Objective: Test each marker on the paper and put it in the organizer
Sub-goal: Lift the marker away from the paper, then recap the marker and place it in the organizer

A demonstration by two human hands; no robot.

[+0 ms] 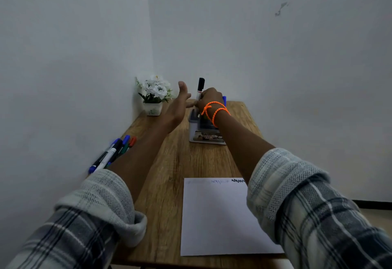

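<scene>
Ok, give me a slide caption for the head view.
Right hand lowers a black-capped marker into the organizer; open left hand beside it, scribbled paper nearby.

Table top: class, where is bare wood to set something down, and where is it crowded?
Bare wood lies between the paper and the organizer, and along the paper's left. The far end is crowded: flower pot, both hands; loose markers crowd the left edge.

Both forearms are bare below plaid shirt sleeves in grey, dark blue and white checks. The left sleeve (84,222) and the right sleeve (314,211) are each rolled back into a thick cuff that exposes a pale lining with a fine mesh-like weave. Two bright orange beaded bracelets (214,110) circle the right wrist, well beyond the cuff of that sleeve, lying side by side.
</scene>
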